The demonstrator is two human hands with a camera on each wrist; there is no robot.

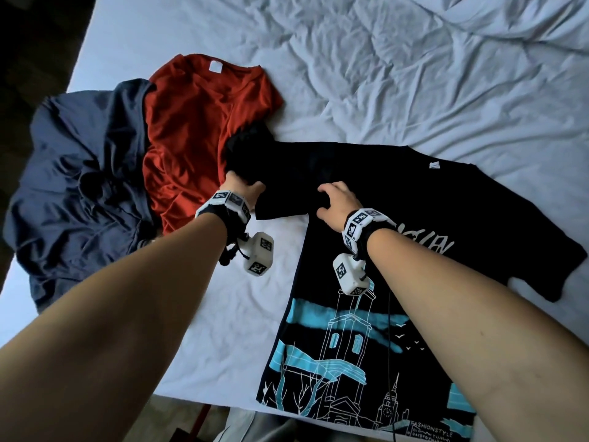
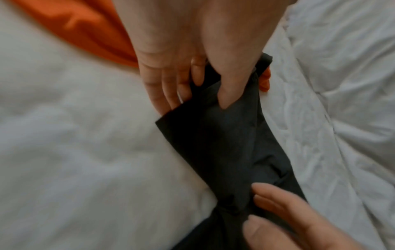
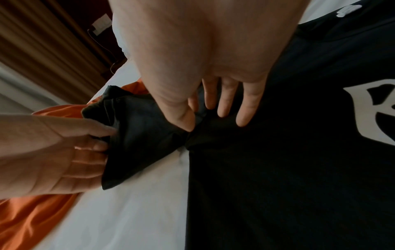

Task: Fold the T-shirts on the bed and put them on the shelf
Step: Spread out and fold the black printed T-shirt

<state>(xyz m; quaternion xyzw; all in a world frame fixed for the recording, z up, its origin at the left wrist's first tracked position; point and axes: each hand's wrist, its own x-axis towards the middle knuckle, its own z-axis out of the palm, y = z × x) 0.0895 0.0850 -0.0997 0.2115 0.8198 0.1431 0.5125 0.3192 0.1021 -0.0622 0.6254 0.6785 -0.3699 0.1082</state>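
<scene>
A black T-shirt [image 1: 366, 314] with a blue and white tower print lies front up on the right of the bed. Its left sleeve [image 1: 248, 145] points toward the red T-shirt [image 1: 197, 129]. My left hand [image 1: 245, 186] pinches that sleeve's hem, thumb on top and fingers beneath [image 2: 198, 96]. My right hand [image 1: 325, 202] sits where the sleeve meets the body and pinches bunched cloth between thumb and forefinger [image 3: 198, 121], its other fingers lying on the shirt. A navy T-shirt [image 1: 79, 173] lies crumpled left of the red one, partly under it.
The white sheet [image 1: 382, 74] is rumpled across the far and right parts of the bed. The bed's left edge [image 1: 76, 65] and near edge [image 1: 204, 400] drop to a dark floor. Brown curtains [image 3: 42, 42] hang beyond the bed.
</scene>
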